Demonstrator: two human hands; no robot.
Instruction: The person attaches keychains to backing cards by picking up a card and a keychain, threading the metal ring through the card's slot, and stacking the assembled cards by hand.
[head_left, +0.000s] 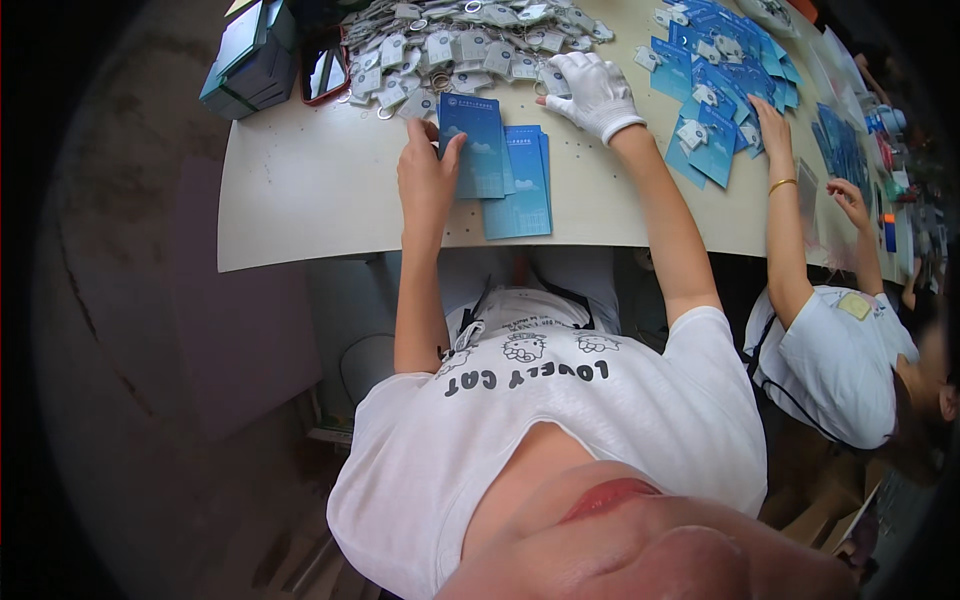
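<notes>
My left hand (428,170) grips a blue printed card (473,143) by its left edge, thumb on the front face. Partly under that card lies a small stack of similar blue cards (520,200) on the table. My right hand (592,95) wears a white glove with a bare thumb tip. Its fingers are apart at the right edge of a heap of small grey-and-white tags with metal key rings (440,50). One tag lies close to its thumb and fingers; nothing is visibly held.
A phone in a red case (325,68) and a bundle of dark boxes (250,65) stand at the far left of the pale table (310,190). Blue cards topped with tags (705,110) spread on the right, where a co-worker's hand (772,128) touches them.
</notes>
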